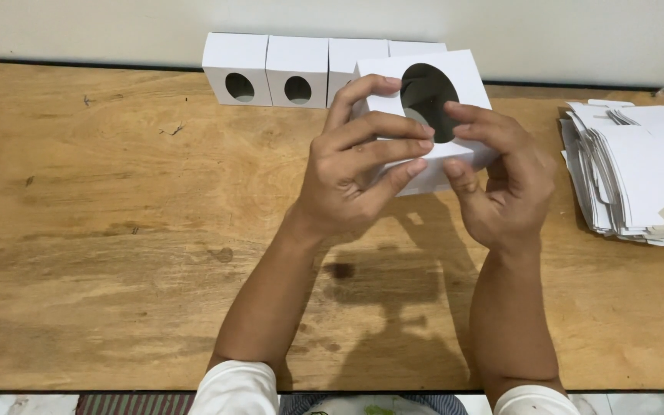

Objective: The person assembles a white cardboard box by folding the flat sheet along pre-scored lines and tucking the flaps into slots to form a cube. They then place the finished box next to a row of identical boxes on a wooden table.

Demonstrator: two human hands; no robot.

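We hold a white box [455, 77] with an oval window above the desk [117, 253], left hand [351, 180] and right hand [505, 188] fingers closed around it, hiding its lower part; it blocks the fourth box in the row of boxes [270, 68] behind; the stack of flat cartons [639, 173] is cut off right of it

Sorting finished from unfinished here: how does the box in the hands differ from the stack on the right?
The box is folded up into a cube and held above the table; the stack is flat sheets lying on the table. The box is single; the stack holds many. Both are white card.
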